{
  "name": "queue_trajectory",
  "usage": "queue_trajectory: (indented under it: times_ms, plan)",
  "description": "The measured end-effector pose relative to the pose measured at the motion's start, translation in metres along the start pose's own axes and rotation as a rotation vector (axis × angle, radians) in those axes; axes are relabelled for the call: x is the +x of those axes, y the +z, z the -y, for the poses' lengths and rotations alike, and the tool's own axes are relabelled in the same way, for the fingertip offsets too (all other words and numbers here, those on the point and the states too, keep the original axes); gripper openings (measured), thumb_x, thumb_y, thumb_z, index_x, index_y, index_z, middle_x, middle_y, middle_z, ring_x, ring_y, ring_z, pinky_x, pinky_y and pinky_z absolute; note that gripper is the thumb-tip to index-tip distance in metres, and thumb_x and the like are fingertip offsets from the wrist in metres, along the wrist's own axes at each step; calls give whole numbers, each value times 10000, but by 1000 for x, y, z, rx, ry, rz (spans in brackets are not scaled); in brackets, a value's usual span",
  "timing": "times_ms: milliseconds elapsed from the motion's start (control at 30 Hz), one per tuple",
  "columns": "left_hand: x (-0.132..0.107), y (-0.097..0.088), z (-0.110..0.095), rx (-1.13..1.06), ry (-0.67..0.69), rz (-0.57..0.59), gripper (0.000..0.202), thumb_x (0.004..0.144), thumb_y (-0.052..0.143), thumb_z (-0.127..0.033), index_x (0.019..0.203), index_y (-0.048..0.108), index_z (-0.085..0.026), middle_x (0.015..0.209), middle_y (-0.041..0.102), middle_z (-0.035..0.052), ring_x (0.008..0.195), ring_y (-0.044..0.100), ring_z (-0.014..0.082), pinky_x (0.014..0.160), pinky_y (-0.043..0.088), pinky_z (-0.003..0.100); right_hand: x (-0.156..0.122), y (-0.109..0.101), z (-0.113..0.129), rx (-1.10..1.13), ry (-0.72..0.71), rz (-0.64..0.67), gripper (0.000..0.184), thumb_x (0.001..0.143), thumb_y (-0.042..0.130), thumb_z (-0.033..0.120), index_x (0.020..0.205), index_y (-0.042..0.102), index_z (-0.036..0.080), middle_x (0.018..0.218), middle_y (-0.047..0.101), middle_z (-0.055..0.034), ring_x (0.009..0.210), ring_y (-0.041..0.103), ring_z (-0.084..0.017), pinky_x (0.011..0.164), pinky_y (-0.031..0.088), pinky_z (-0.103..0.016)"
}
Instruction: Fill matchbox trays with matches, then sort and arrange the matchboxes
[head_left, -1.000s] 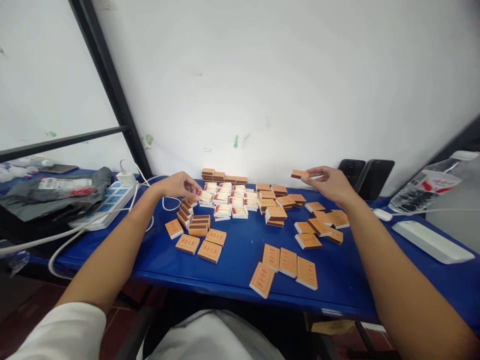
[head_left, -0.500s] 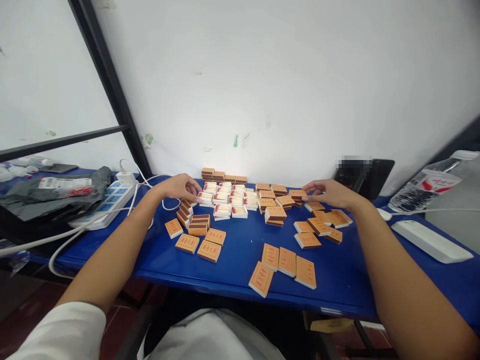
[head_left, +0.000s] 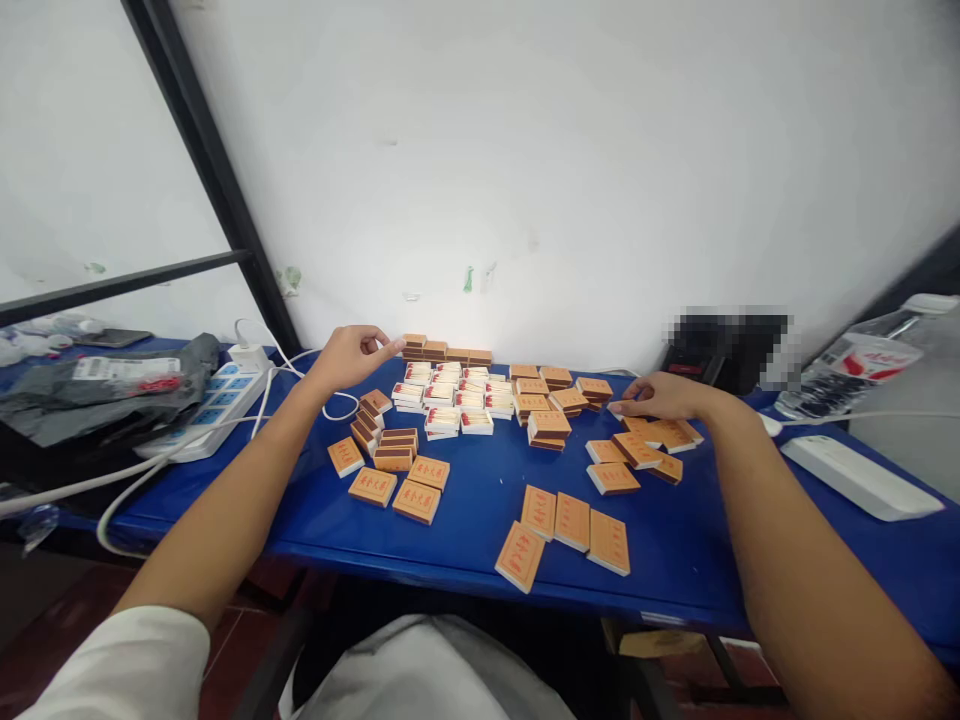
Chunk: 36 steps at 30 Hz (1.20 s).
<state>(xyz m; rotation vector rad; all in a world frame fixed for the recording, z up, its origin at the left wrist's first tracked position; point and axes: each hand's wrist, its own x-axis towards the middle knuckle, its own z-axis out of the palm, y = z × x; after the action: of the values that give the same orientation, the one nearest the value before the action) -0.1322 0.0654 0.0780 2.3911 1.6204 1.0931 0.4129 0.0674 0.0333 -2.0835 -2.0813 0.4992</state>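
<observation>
My left hand is above the table at the back left, its fingers loosely bent with a gap, fingertips at the left end of a low row of stacked matchboxes by the wall. I see nothing held in it. My right hand has its thumb and fingers on a matchbox at the edge of the right-hand pile; the fingers partly hide it. Between the hands lie several open matchbox trays filled with red-tipped matches. Beside them stand stacked closed matchboxes.
Loose matchboxes lie front left, and more matchboxes front centre on the blue table. A power strip with white cables is at left. A water bottle and a white device stand at right.
My left hand has lifted away from the match trays, up and back toward the row by the wall. My right hand has moved slightly right and down, from the stack to the loose pile.
</observation>
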Motion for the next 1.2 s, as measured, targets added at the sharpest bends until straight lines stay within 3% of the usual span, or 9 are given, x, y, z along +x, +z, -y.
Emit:
queue_trajectory:
  times_ms: [167,267,367,433,567,700,767,1000,1200]
  plan:
    - [-2,8,-9,21,107,-115,438,910,659,-590,854,764,-169,605,642,11,568,578,153,594,414,279,-8,-3,16,-120,91,-14,352,718,840,487,769,768,146,790,766,-131,754,717,-279,650,494,-344]
    - [-9,14,-23,22,166,-149,356,936,656,-517,905,765,-180,623,655,0,577,597,151,616,438,283,-12,-9,25,-128,88,-240,359,781,788,471,884,772,128,896,770,-177,867,726,-321,748,517,-378]
    - [-16,23,-39,22,268,-136,298,961,639,-457,958,752,-181,674,683,6,635,630,163,654,483,291,-17,-9,48,153,-43,-521,481,755,811,492,1086,738,151,1004,774,-159,913,731,-307,795,559,-388]
    - [-21,29,-52,40,388,-136,265,960,650,-421,1027,741,-182,764,722,27,733,680,189,712,530,311,-26,-5,74,465,-145,-563,494,722,824,502,1078,722,175,1047,767,-140,883,732,-275,715,585,-367]
    - [-33,37,-78,113,672,-229,277,977,671,-361,1207,693,-208,1040,774,86,986,732,258,890,580,386,-52,19,145,896,-334,-385,495,683,846,538,992,683,186,949,750,-91,798,713,-226,665,593,-354]
    - [-48,45,-95,127,807,-284,490,932,754,-342,1380,605,-208,1156,763,113,1024,731,284,927,585,429,-68,61,203,1104,-477,-217,556,664,907,473,1071,635,208,988,734,-59,934,709,-217,778,606,-350]
    - [-54,49,-100,122,839,-309,469,944,730,-265,1391,597,-205,1162,765,114,1026,734,276,935,584,427,-81,75,221,1149,-511,-189,553,641,939,416,1050,626,213,1027,720,-53,973,696,-204,797,590,-322]
    - [-59,61,-100,-16,758,-357,428,910,741,-190,1325,647,-230,1086,783,84,951,735,251,868,600,417,-91,83,224,1182,-555,-166,465,718,914,440,998,616,220,978,701,-41,901,673,-181,781,569,-313]
    - [-61,67,-103,-161,712,-296,457,918,755,-196,1362,663,-257,1094,790,66,920,736,232,849,600,409,-89,88,221,1208,-563,-69,418,718,907,514,849,653,209,856,687,-24,777,645,-168,664,568,-291]
